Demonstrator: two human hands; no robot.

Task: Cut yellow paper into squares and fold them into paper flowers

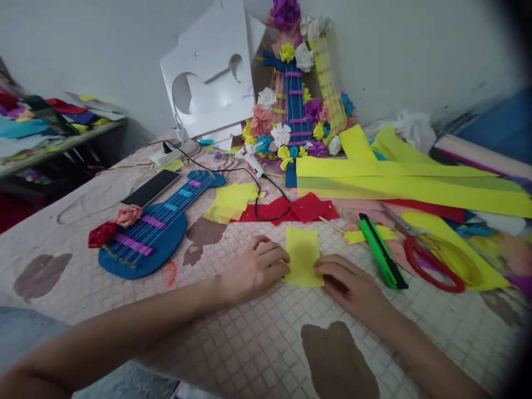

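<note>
A small yellow paper piece (302, 255) lies flat on the patterned tablecloth (257, 343) in front of me. My left hand (255, 270) rests at its left edge with fingers curled against the paper. My right hand (353, 288) presses on the lower right corner, fingers bent and pinched on the paper's edge. A green utility knife (382, 252) lies just right of the paper, beside my right hand.
A blue felt guitar (153, 230) with paper roses and a phone (152, 187) lie at left. Red-handled scissors (434, 260), long yellow paper strips (399, 180), red paper (307, 209), a glue gun (254, 160) and decorated guitars (297, 105) fill the back and right.
</note>
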